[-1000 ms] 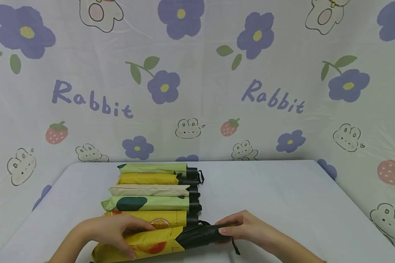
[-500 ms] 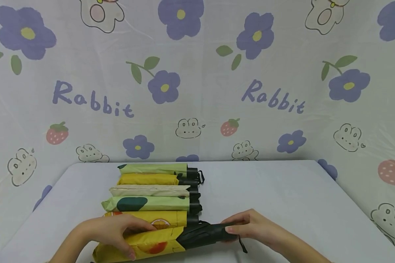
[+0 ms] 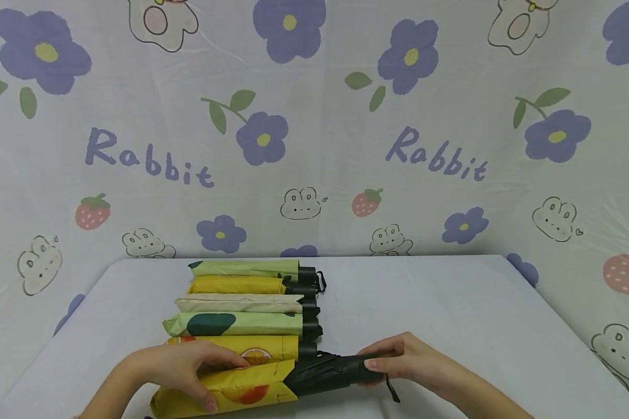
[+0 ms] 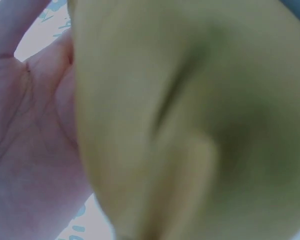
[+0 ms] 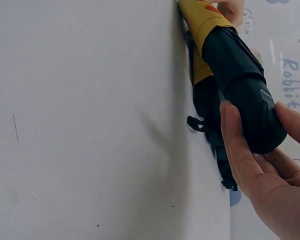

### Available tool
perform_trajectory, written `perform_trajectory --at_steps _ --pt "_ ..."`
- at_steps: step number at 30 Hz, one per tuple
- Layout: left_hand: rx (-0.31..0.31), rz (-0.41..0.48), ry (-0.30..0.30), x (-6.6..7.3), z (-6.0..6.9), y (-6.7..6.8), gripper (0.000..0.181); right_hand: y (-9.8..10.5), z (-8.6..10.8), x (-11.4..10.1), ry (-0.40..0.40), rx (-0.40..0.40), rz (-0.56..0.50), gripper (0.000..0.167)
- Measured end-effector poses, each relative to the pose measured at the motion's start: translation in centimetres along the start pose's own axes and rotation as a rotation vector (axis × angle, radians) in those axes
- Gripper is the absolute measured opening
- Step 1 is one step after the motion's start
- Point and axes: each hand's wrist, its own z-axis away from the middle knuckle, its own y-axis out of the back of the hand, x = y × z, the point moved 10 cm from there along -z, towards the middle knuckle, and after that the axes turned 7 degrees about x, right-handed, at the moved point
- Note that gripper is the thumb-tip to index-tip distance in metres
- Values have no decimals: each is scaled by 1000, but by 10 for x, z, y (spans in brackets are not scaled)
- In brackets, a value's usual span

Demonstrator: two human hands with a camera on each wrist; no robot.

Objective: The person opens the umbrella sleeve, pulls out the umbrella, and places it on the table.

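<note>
A black folded umbrella [image 3: 325, 376] lies slanted at the near side of the table, part of it inside a yellow sleeve [image 3: 259, 381] with an orange-red fruit print. My left hand [image 3: 180, 364] holds the sleeve, thumb on the near side and fingers over the far side. In the left wrist view the blurred yellow fabric [image 4: 125, 125] fills most of the picture beside my palm. My right hand [image 3: 406, 362] grips the umbrella's handle end, where a black strap hangs down. The right wrist view shows fingers and thumb around the black handle [image 5: 255, 115].
Behind the held umbrella, several sleeved umbrellas lie in a row, handles to the right: a yellow one with orange slices [image 3: 278, 347], a green one [image 3: 272, 323], a cream one [image 3: 241, 303] and more beyond. They rest on a white table [image 3: 424, 308] before a printed curtain [image 3: 320, 145].
My right hand has moved a little to the right with the umbrella handle, and more of the black umbrella shows outside the yellow sleeve. The left hand stays nearly in place.
</note>
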Motion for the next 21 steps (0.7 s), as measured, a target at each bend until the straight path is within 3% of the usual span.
perform_trajectory --at_steps 21 --pt "24 -35 -39 3 -1 1 60 3 2 4 -15 0 -37 41"
